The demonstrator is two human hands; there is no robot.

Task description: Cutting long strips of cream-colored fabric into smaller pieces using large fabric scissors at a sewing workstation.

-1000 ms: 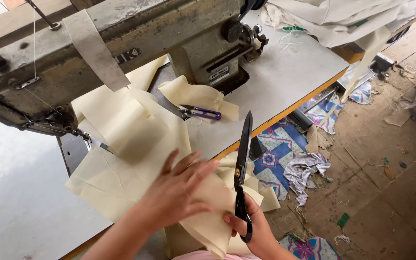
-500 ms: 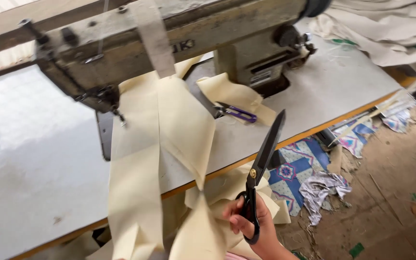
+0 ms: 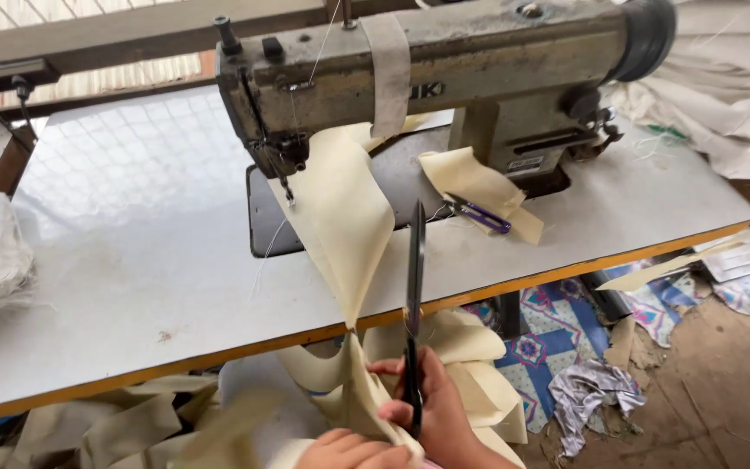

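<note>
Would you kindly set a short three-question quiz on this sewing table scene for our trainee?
1. True or false: the right hand holds black scissors pointing up.
2. Where is the cream fabric strip fed? A) under the needle of the sewing machine B) into a drawer
3. What colour are the small snips on the table?

Key: 1 true; 2 A; 3 purple. The left hand touches the fabric.
</note>
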